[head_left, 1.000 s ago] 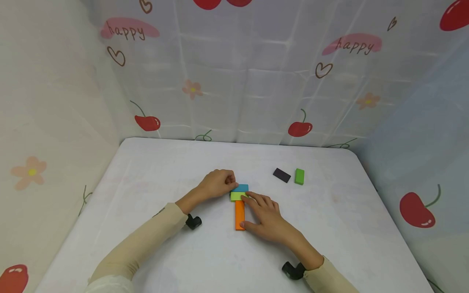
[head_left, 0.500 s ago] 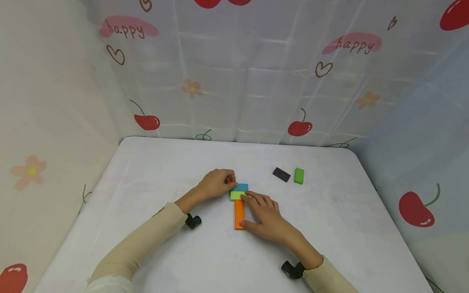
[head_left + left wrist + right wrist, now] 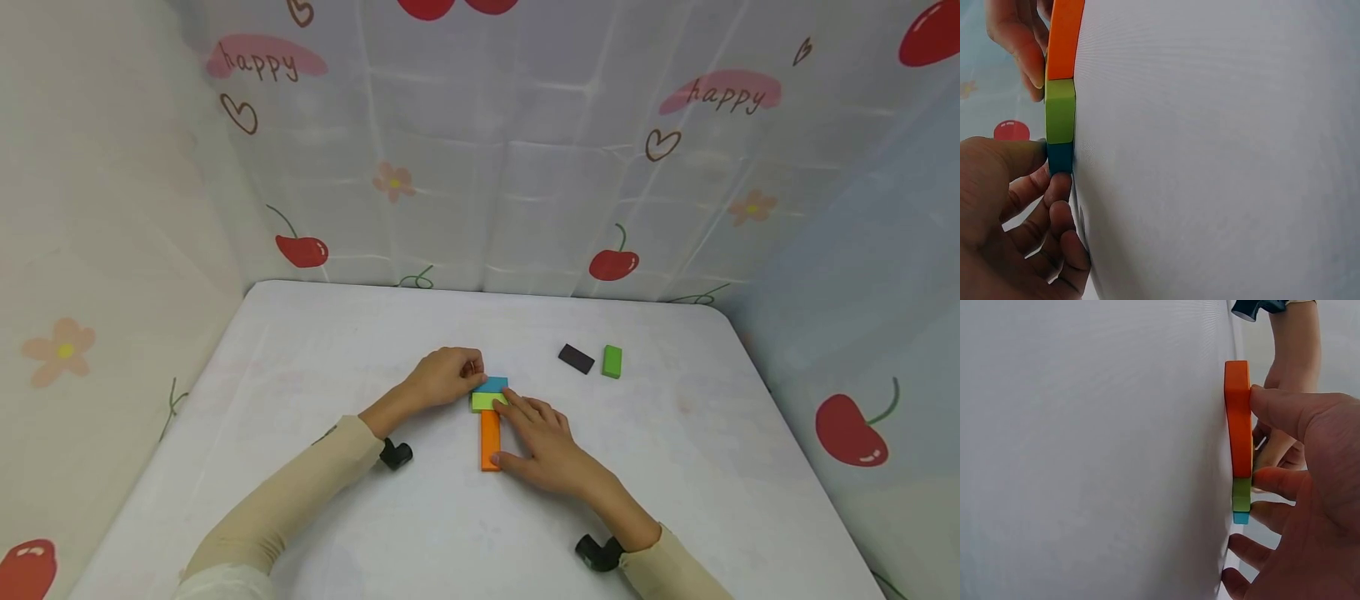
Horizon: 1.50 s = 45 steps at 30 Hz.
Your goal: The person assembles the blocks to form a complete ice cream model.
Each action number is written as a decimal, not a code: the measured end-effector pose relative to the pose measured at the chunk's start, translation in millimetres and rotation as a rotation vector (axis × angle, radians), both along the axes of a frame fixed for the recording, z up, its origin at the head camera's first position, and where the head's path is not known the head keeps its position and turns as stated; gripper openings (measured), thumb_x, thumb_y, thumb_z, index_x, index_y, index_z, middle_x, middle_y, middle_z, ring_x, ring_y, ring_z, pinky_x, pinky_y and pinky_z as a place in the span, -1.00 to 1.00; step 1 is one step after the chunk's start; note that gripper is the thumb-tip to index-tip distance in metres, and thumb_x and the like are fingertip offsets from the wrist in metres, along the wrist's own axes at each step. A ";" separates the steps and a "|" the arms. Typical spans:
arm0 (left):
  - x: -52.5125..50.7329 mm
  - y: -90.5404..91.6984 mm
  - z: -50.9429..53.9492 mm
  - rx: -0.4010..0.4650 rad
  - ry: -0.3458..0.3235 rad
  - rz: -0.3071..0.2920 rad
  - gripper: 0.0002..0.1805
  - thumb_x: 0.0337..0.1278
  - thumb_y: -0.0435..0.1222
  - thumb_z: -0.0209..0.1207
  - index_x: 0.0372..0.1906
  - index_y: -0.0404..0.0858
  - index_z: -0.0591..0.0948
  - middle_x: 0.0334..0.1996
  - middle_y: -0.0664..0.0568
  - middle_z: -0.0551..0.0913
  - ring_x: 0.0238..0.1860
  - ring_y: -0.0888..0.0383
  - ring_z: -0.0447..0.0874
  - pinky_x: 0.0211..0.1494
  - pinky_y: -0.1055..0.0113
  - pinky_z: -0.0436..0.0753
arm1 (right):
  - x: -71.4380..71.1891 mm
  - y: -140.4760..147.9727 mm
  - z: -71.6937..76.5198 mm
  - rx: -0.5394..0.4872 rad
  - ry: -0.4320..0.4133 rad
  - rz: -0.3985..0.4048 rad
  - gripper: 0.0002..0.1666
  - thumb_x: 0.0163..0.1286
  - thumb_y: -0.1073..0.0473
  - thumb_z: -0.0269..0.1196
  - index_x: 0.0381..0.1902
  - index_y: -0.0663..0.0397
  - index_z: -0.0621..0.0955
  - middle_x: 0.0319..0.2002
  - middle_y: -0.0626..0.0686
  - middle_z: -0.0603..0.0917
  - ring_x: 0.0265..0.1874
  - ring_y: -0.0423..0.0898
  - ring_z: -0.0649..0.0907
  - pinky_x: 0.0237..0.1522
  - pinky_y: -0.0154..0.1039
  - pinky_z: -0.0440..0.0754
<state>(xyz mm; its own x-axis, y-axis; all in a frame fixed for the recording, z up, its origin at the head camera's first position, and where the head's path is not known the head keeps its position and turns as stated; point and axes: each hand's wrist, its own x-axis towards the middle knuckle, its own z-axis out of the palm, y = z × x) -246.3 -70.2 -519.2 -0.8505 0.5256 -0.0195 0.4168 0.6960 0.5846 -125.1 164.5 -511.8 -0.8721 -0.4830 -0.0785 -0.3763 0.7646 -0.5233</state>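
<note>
An orange block [image 3: 491, 442] lies lengthwise on the white table. Across its far end sits a light green block [image 3: 489, 402], and against that a blue block [image 3: 492, 384], making a T shape. My left hand [image 3: 448, 374] pinches the blue block's left end, thumb on top and curled forefinger at its side, as the left wrist view shows. My right hand [image 3: 550, 446] rests along the right side with relaxed, spread fingers. Its thumb touches the orange block near the close end, and its forefinger touches the light green block. Fingers partly cover the light green and blue blocks.
Beyond my right hand lie a black block [image 3: 577, 358] and a green block [image 3: 612, 362], side by side and apart. A printed curtain [image 3: 480, 167] hangs behind the table [image 3: 337, 333]. Black wrist cameras jut out below both forearms.
</note>
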 end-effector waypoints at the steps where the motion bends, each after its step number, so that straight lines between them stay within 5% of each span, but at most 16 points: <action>1: 0.5 0.3 -0.5 -0.007 0.010 0.000 -0.85 0.52 -0.09 0.30 -0.17 -0.06 0.70 -0.38 0.13 0.65 -0.39 0.20 0.53 -0.28 0.35 0.48 | 0.0 0.1 0.1 0.001 -0.001 0.001 -0.08 0.51 -0.22 0.35 0.68 -0.10 0.32 0.77 0.01 0.11 0.66 0.22 0.23 0.53 0.41 0.16; 9: 12.6 -1.1 -0.3 -0.080 0.162 -0.018 -0.81 0.51 0.00 0.30 -0.02 0.01 0.70 -0.03 0.12 0.66 -0.04 0.15 0.61 0.04 0.19 0.72 | -0.5 0.1 2.4 0.017 0.001 -0.004 -0.08 0.48 -0.24 0.37 0.66 -0.12 0.35 0.76 0.01 0.15 0.65 0.20 0.26 0.51 0.39 0.19; 19: 51.6 -6.5 11.5 -0.145 0.205 -0.117 -0.46 0.43 0.08 0.35 0.36 -0.03 0.60 0.38 0.10 0.62 0.28 0.07 0.51 0.40 0.08 0.62 | -2.7 0.3 0.9 0.020 0.007 0.006 -0.06 0.46 -0.32 0.37 0.66 -0.18 0.36 0.77 -0.07 0.13 0.63 0.17 0.29 0.49 0.37 0.20; 25: 66.9 -7.0 11.7 -0.189 0.195 -0.155 -0.42 0.38 0.15 0.37 0.32 -0.05 0.57 0.34 0.11 0.62 0.45 0.03 0.44 0.47 -0.01 0.54 | -2.4 1.1 1.9 0.018 0.003 0.013 -0.04 0.46 -0.33 0.36 0.68 -0.17 0.34 0.77 -0.06 0.12 0.65 0.15 0.28 0.53 0.38 0.18; 45: 76.0 -6.3 5.8 -0.247 0.263 -0.158 -0.27 0.22 0.38 0.35 0.25 -0.03 0.59 0.43 0.07 0.57 0.36 0.03 0.45 0.40 0.05 0.47 | -3.0 2.4 0.7 0.046 -0.001 0.005 -0.03 0.47 -0.40 0.32 0.69 -0.28 0.31 0.78 -0.09 0.10 0.65 0.16 0.26 0.53 0.40 0.17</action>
<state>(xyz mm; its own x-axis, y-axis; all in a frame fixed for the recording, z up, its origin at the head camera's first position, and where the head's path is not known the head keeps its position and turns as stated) -170.3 -76.5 -513.4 -0.7523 0.6572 0.0460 0.6432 0.7176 0.2671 -128.1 167.0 -511.1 -0.8698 -0.4829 -0.1012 -0.3795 0.7860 -0.4881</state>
